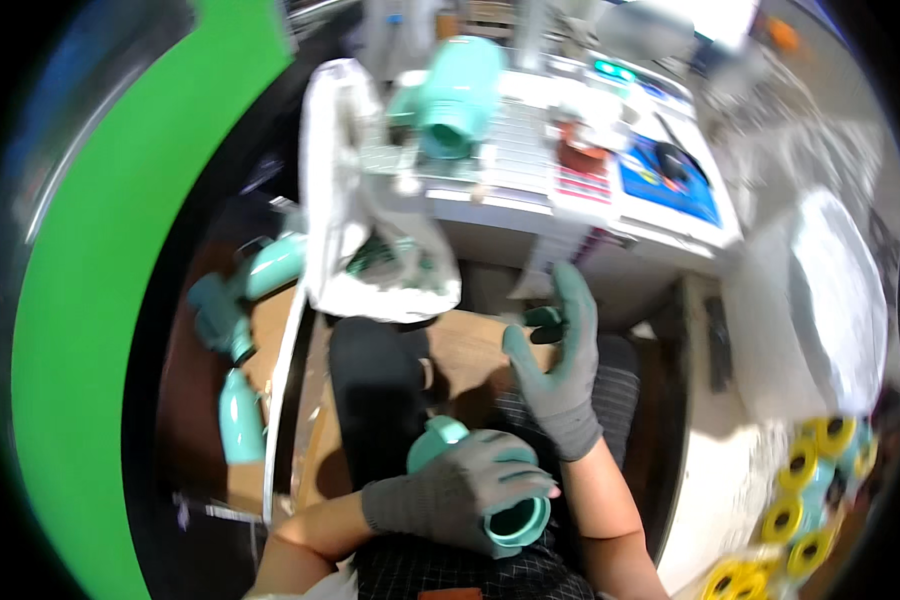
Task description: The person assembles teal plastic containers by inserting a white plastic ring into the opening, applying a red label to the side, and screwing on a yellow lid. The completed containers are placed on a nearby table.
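Note:
Both my hands wear grey knit gloves with greenish palms. On my lap lies a turquoise jug (518, 524) with a side handle, its round open mouth turned to the lower right. My left hand (452, 490) is wrapped over the jug's body, close to the mouth. To the right and farther forward, my right hand (562, 360) is raised above my right knee with its fingers apart. It holds nothing and does not touch the jug. A second turquoise jug (462, 95) lies on the workbench (522, 150), its opening toward me.
A white bag (345, 200) with green bits hangs at the bench's left. Several turquoise jug bodies (240, 415) lie in a box on the left. A blue mat (665, 185) is on the bench. Yellow-and-teal round parts (780, 518) sit lower right beside a large white bag (805, 310).

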Demonstrator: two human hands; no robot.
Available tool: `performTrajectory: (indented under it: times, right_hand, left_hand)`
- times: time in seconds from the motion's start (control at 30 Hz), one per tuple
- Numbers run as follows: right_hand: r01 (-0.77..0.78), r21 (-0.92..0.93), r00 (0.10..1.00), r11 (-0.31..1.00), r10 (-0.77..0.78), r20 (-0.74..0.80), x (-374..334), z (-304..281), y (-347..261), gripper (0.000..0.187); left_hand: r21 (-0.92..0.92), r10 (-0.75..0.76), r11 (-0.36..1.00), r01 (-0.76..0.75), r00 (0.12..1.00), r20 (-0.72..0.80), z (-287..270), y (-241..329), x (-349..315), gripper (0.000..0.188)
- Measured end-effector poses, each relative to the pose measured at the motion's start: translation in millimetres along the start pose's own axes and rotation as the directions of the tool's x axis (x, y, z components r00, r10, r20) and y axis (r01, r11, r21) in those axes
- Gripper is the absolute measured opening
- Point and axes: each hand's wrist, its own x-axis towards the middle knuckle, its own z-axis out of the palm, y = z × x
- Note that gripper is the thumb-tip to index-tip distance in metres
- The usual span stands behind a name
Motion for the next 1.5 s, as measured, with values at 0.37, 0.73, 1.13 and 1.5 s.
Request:
performTrajectory:
  times: [0.37, 0.73, 1.13, 1.5]
  right_hand:
    - [-0.417, -0.235, 0.793, 0.878, 0.225, -0.567, -208, -166, 83, 0.012]
    - [-0.862, -0.463, 0.470, 0.207, -0.017, -0.883, -324, -370, 62, 0.023]
    - [-0.907, -0.392, 0.416, -0.152, -0.193, -0.889, -367, -441, 27, 0.023]
    - [-0.940, -0.328, 0.323, 0.093, -0.066, -0.944, -397, -424, 29, 0.021]
  left_hand:
    - [-0.229, -0.254, 0.939, 0.259, 0.966, 0.050, -13, -40, 23, 0.072]
    - [-0.380, -0.476, 0.805, 0.456, 0.878, 0.044, 8, -40, 34, 0.075]
    - [-0.114, -0.248, 0.957, 0.266, 0.957, 0.150, 3, -39, 38, 0.068]
    - [0.102, -0.040, 0.994, 0.034, 0.997, 0.059, 8, -44, 59, 0.066]
